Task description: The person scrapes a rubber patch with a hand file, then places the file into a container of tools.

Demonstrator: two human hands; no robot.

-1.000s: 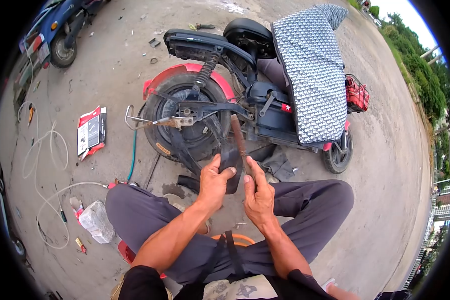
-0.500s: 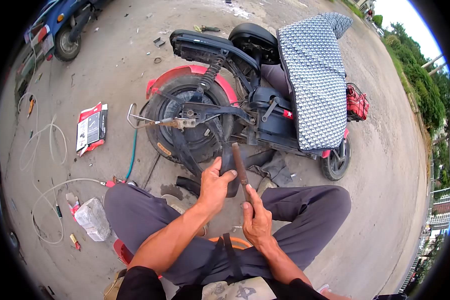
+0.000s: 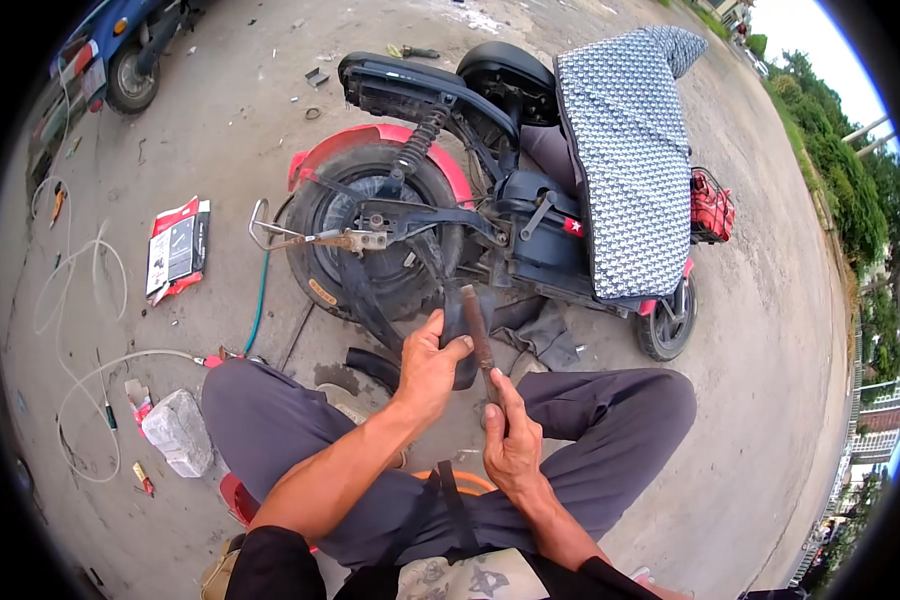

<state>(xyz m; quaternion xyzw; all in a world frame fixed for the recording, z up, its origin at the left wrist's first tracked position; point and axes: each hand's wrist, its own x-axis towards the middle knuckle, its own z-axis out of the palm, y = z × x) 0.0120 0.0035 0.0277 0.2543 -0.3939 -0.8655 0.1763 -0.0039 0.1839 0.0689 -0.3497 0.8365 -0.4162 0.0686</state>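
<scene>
My left hand grips a stretch of black inner tube, thumb on top. The tube runs out of the rear wheel of a red and black scooter, and a loop of it hangs in front of the tyre. In my right hand is a rusty brown file, index finger laid along it. Its upper part lies against or just over the tube's right side; contact is hard to make out. Both hands are between my knees, in front of the wheel.
A patterned cover drapes the scooter's front. Dark cloth lies beneath it. To the left are a red and white packet, a pale block, a screwdriver, and a clear hose joined to a teal one.
The hands and file hold nearly the same pose, with the file shifted very slightly against the tube. The whole view has drifted a few pixels.
</scene>
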